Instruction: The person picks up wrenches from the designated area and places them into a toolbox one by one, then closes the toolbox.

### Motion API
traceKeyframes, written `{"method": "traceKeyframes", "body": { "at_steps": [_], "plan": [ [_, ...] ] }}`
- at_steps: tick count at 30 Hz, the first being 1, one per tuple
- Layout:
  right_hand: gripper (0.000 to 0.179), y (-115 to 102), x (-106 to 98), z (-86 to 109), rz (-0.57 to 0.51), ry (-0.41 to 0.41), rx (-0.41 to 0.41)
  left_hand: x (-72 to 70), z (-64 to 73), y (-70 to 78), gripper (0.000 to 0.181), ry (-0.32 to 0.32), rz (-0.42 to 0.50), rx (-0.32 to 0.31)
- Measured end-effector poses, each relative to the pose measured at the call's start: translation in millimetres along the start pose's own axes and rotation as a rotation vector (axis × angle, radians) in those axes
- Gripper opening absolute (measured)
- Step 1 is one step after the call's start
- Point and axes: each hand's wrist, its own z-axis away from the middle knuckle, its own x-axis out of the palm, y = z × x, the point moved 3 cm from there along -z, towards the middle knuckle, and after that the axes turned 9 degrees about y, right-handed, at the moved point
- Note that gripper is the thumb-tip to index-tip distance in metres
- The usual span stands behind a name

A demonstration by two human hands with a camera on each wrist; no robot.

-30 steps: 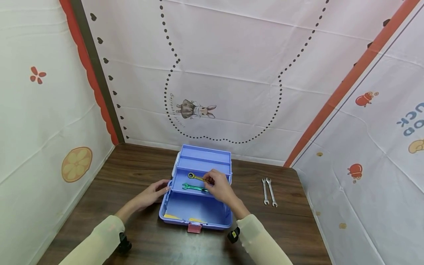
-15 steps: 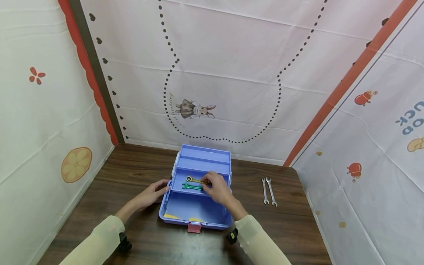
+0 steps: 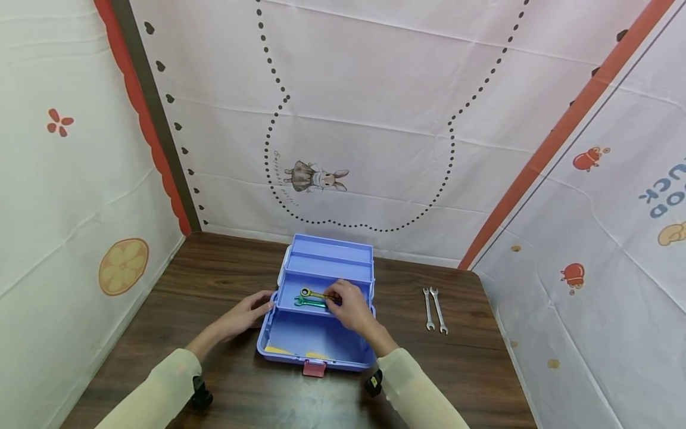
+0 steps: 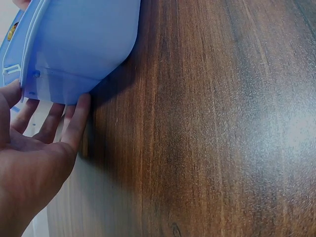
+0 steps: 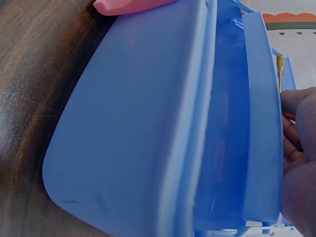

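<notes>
A blue toolbox (image 3: 321,333) sits open on the brown wooden tabletop (image 3: 252,402), with its pink latch (image 3: 314,369) at the front, on the side near the person. Inside it, a blue tray (image 3: 287,287) sits above the deep bottom part.

The right hand (image 3: 348,307) is over the tray. Its thumb and fingers are bent and pinch the gold wrench (image 3: 317,294) near one end. The round end of that wrench sticks out to the left. The green wrench (image 3: 309,302) lies in the tray just beside it, on the near side. The fingers hide some of both wrenches, so I can't tell if the gold one touches the tray.

The left hand (image 3: 248,314) is loose and mostly open. It isn't wrapped around anything. Its fingers touch the left side of the toolbox, and its thumb is at the edge.

Two yellow pieces (image 3: 317,356) show low down inside the front of the box. Well off to the right, two silver wrenches (image 3: 439,311) lie side by side on the tabletop.
</notes>
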Motion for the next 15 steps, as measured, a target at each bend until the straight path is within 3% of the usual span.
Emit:
{"method": "traceKeyframes", "body": {
  "at_steps": [15],
  "plan": [
    [0.011,2.7,4.3,1.1,-0.018,-0.022,0.045,0.0,-1.0,-1.7,0.063,0.006,-0.008,-0.005]
  ]
}}
